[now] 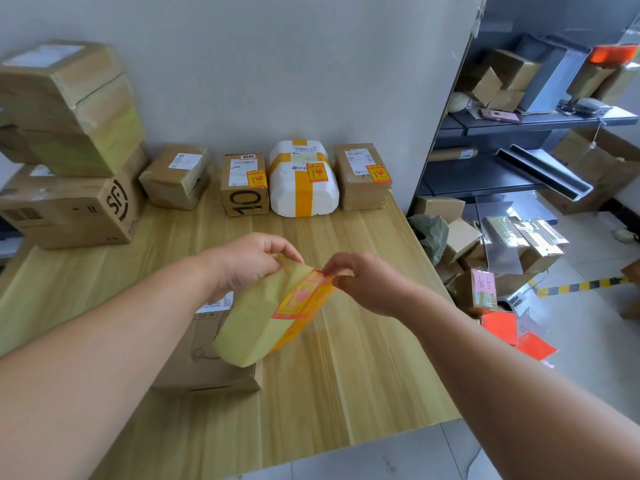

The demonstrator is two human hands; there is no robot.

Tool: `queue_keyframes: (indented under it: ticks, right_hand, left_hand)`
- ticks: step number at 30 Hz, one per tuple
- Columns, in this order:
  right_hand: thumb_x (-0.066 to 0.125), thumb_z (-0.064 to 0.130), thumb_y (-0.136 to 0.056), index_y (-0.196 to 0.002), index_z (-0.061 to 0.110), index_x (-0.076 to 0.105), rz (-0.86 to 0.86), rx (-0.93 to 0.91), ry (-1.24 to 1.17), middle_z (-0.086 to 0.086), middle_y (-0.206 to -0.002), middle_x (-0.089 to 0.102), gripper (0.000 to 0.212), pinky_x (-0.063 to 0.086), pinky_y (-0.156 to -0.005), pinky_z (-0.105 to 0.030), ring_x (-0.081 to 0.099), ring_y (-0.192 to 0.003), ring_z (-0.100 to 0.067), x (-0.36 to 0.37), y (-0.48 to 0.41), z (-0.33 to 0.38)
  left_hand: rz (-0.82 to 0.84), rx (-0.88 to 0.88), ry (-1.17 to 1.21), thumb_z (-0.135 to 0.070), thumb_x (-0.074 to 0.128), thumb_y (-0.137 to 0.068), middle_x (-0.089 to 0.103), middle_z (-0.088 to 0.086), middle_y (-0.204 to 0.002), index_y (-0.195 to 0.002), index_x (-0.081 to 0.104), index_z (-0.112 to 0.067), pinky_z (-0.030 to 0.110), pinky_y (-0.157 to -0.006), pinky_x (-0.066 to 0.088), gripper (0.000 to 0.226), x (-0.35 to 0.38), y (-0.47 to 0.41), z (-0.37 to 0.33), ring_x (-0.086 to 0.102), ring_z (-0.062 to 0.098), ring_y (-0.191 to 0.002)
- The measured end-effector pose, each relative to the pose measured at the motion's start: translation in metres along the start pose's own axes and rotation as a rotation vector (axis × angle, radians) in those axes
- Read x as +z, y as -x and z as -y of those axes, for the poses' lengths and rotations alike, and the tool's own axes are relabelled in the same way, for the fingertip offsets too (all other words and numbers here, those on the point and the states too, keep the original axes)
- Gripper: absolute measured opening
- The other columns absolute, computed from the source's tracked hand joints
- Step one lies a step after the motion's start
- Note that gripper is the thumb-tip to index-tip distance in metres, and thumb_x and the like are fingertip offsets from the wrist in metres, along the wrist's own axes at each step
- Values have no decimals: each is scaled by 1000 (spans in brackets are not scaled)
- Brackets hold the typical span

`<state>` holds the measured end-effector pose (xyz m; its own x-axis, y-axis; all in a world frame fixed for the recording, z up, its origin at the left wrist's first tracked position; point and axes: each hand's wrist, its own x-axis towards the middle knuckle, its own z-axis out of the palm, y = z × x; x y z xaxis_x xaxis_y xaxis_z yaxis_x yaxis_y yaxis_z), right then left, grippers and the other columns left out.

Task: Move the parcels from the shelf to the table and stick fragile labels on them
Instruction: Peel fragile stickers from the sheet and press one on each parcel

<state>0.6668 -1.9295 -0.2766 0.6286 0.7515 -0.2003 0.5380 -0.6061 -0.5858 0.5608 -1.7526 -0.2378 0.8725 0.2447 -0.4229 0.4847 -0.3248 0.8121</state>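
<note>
Left hand (249,261) pinches the backing sheet (252,327); right hand (363,282) pinches a fragile label (304,296), peeling it. Next, probably press it onto the box (204,362) below.

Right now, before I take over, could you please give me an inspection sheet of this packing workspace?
Surface: wooden table, parcels lined along the wall.
Job's things: box marked 10, white foam parcel and right-end brown parcel are already labelled; left-end brown parcel shows no label; flat parcel lies under the hands.
Clutter: stacked boxes at far left.
Grippers: left hand grips the label sheet; right hand pinches a fragile label at its edge.
Cables: nothing seen.
Surroundings: shelf and floor at right hold more parcels.
</note>
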Motion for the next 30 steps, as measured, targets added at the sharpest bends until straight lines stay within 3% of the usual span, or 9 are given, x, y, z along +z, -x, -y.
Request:
queue_keyframes:
  ticks: [3,6,8,11,13,18,23,27,30]
  right_hand:
    - [58,15,-92,-99,22,69,21,49,-68,5,-93,66,15,49,-89,-36,61,-93,-17,-1,2,3]
    - [55,13,-94,-101,19,68,22,72,-72,1,-92,66,16,52,-76,-34,64,-91,-24,-2,4,6]
    - [54,13,-95,-99,21,67,20,78,-74,-1,-93,66,16,53,-73,-36,65,-90,-25,-2,5,8]
    - [52,14,-96,-98,22,65,20,75,-83,-2,-93,67,16,53,-71,-35,64,-86,-24,-2,4,10]
    - [52,12,-96,-99,20,66,18,65,-96,-2,-92,65,16,51,-69,-32,61,-82,-20,-3,5,11]
    - [52,8,-94,-97,16,66,27,68,-163,-12,-96,67,17,42,-62,-29,54,-75,-18,-1,6,13]
    - [52,11,-95,-97,15,67,23,72,-185,-11,-98,67,15,50,-72,-35,59,-84,-22,-1,7,13]
    - [51,28,-98,-90,11,66,60,110,-236,-9,-84,65,24,44,-63,-31,54,-71,-18,-3,7,15]
    - [48,43,-98,-90,14,68,77,223,-453,-1,-81,70,36,47,-75,-33,64,-76,-16,-7,2,24]
  left_hand:
    - [-166,37,-159,-5,54,-91,57,3,-101,-104,63,-23,26,-74,44,24,-1,-3,6,56,17,-90]
    - [-421,109,-425,-19,59,-89,49,-2,-113,-108,59,-25,32,-89,39,19,5,-2,10,46,18,-109]
    - [-488,218,-531,-24,54,-91,52,-2,-107,-101,62,-22,37,-95,36,12,13,1,7,43,20,-109]
    - [-420,280,-542,-37,50,-93,54,-3,-94,-94,64,-21,38,-90,40,21,24,5,4,48,18,-99]
    - [-363,244,-545,-45,55,-89,53,-5,-97,-100,62,-24,36,-86,44,24,29,4,4,48,15,-97]
    - [-336,191,-534,-27,63,-87,60,-7,-88,-91,57,-27,33,-70,51,7,35,1,7,59,18,-85]
    - [-382,183,-501,-24,67,-84,60,-6,-80,-84,54,-24,34,-65,52,13,37,1,8,59,17,-77]
    - [-350,210,-469,-19,65,-85,61,-7,-77,-72,57,-26,30,-59,50,17,37,2,8,60,17,-76]
    - [-306,312,-505,-15,67,-82,58,-8,-80,-66,53,-32,33,-69,49,28,38,4,8,58,18,-78]
